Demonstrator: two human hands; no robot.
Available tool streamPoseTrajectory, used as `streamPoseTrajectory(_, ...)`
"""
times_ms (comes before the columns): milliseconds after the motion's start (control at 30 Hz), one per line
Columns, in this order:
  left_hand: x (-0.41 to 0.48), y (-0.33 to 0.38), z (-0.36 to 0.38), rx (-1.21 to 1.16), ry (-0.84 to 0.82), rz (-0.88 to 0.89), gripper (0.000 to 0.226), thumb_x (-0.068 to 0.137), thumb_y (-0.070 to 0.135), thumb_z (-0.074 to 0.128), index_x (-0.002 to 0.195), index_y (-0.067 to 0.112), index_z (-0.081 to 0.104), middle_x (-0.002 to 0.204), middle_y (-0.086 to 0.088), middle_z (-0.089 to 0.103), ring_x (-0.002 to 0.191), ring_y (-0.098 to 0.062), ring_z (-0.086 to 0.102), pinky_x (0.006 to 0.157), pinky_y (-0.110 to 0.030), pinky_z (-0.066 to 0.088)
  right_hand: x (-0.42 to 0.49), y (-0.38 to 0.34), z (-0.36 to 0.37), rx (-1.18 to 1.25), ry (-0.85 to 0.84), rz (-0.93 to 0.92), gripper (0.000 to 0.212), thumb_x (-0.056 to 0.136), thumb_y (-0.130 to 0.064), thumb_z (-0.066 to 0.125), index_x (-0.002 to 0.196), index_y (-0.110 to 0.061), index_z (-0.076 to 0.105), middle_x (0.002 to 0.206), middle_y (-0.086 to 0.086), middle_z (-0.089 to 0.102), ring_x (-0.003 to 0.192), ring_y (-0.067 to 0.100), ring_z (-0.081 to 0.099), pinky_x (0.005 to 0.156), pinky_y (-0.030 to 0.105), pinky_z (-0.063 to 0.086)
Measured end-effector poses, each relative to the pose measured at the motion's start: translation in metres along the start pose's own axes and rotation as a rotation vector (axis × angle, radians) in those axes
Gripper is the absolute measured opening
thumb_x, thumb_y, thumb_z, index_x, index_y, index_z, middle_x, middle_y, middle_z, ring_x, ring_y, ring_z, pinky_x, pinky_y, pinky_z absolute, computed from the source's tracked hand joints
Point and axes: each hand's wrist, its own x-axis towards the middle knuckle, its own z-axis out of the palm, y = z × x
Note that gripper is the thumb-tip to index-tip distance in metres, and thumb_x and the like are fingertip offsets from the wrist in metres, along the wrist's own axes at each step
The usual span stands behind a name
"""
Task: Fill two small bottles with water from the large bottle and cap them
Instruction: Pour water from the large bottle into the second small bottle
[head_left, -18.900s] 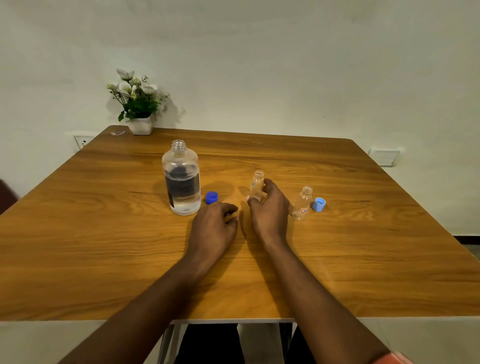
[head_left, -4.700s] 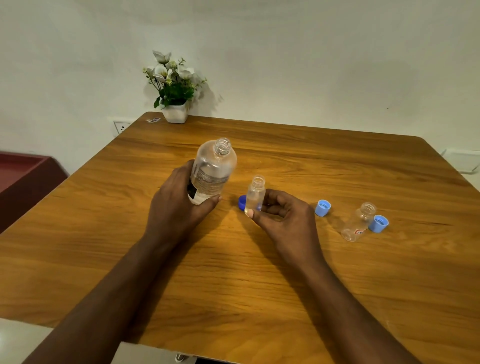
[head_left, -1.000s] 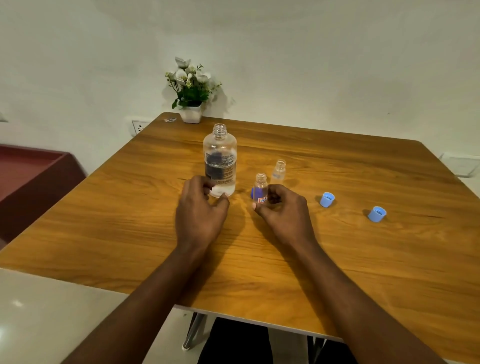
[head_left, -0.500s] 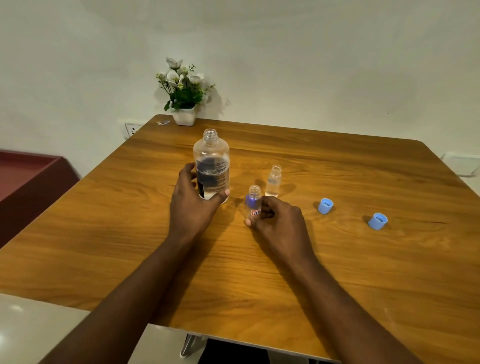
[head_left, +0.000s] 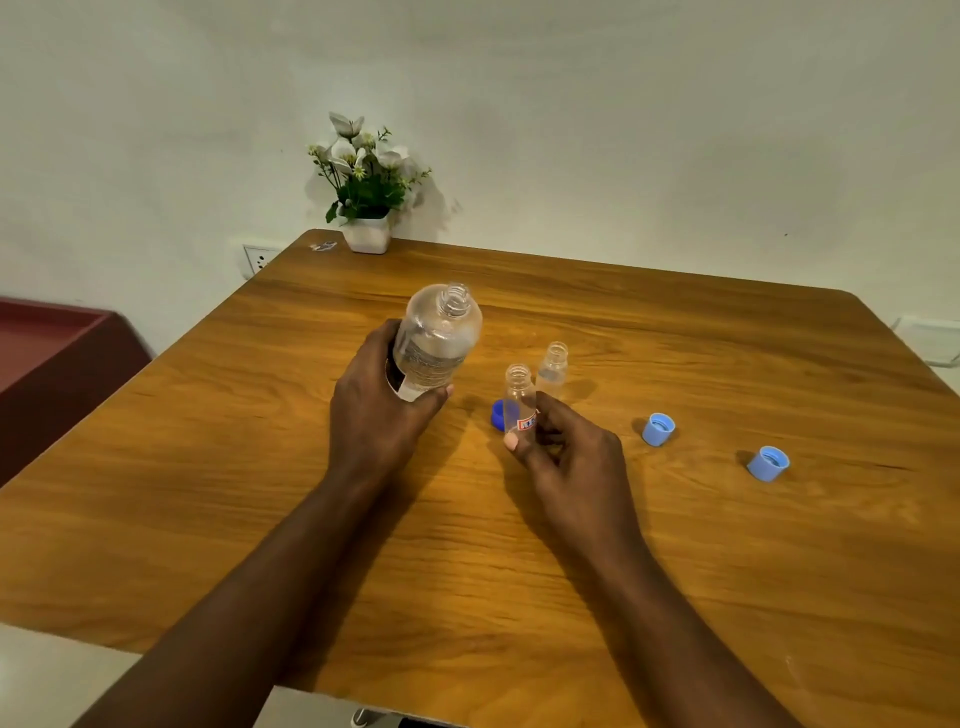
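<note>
My left hand (head_left: 382, 410) grips the large clear bottle (head_left: 436, 340), which is uncapped, lifted off the table and tilted to the right. My right hand (head_left: 563, 457) holds an open small bottle (head_left: 519, 402) with a red label upright, just right of the large one. A second open small bottle (head_left: 553, 369) with water in it stands on the wooden table (head_left: 675, 545) right behind. A dark blue cap (head_left: 497, 415) lies partly hidden behind the held small bottle. Two light blue caps (head_left: 658, 429) (head_left: 768, 463) lie to the right.
A white pot of flowers (head_left: 366, 208) stands at the table's far left corner, with a small scrap (head_left: 323, 246) beside it. A wall socket (head_left: 258, 259) sits left of that corner. A dark red piece of furniture (head_left: 52, 358) stands to the left of the table.
My left hand has lifted the large bottle off the table and tilted it rightwards. My right hand has raised the small labelled bottle slightly.
</note>
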Motion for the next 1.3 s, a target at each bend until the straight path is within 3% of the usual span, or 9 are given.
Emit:
streamPoseTrajectory(133,0.006,-0.005,-0.001,0.118,0.007,0.121,0.072,0.071,0.026,0.084,0.132,0.017,0.047,0.123,0.001,0.059,0.106,-0.011,0.056,0.083,-0.027,0.050,0.001,0.002,0.000,0.023,-0.009,0.036,0.026,0.083,-0.024,0.071,0.110,-0.025,0.070,0.096,-0.014,0.072,0.087,0.001,0.066,0.077,0.034,0.053)
streamPoseTrajectory(367,0.010,-0.009,0.000,0.257,-0.011,0.282,0.070,0.070,0.021,0.083,0.130,0.006,0.050,0.124,-0.010,0.060,0.110,-0.024,0.059,0.086,-0.028,0.046,0.002,-0.001,-0.004,0.045,-0.029,0.045,0.022,0.084,-0.021,0.071,0.106,-0.023,0.072,0.094,-0.009,0.073,0.085,0.004,0.065,0.076,0.034,0.053)
streamPoseTrajectory(467,0.009,-0.010,0.000,0.289,-0.005,0.309,0.069,0.070,0.015,0.083,0.130,0.006,0.049,0.124,-0.012,0.060,0.110,-0.025,0.058,0.086,-0.026,0.045,0.001,-0.001,-0.004,0.051,-0.022,0.036,0.025,0.084,-0.019,0.070,0.108,-0.022,0.071,0.097,-0.009,0.072,0.089,0.005,0.065,0.078,0.034,0.052)
streamPoseTrajectory(633,0.011,-0.011,-0.004,0.309,0.006,0.338,0.068,0.070,0.010,0.081,0.130,0.005,0.049,0.123,-0.013,0.060,0.110,-0.028,0.058,0.087,-0.036,0.051,0.000,-0.002,-0.003,0.028,-0.015,0.007,0.026,0.080,-0.027,0.064,0.105,-0.023,0.071,0.090,-0.009,0.070,0.083,0.005,0.062,0.072,0.030,0.049)
streamPoseTrajectory(767,0.013,-0.013,-0.005,0.331,0.012,0.347,0.068,0.072,0.011,0.081,0.131,0.007,0.048,0.126,-0.013,0.059,0.112,-0.029,0.057,0.087,-0.039,0.053,0.001,-0.002,-0.003,0.014,-0.015,0.007,0.033,0.082,-0.024,0.068,0.115,-0.022,0.069,0.099,-0.009,0.070,0.086,0.004,0.062,0.074,0.020,0.047)
streamPoseTrajectory(1300,0.015,-0.015,-0.010,0.380,0.042,0.374,0.068,0.071,0.007,0.079,0.130,0.008,0.047,0.128,-0.014,0.057,0.116,-0.031,0.054,0.087,-0.041,0.052,0.002,-0.002,-0.002,-0.003,-0.049,0.013,0.035,0.084,-0.025,0.069,0.119,-0.023,0.068,0.101,-0.008,0.070,0.087,0.006,0.061,0.075,0.025,0.046)
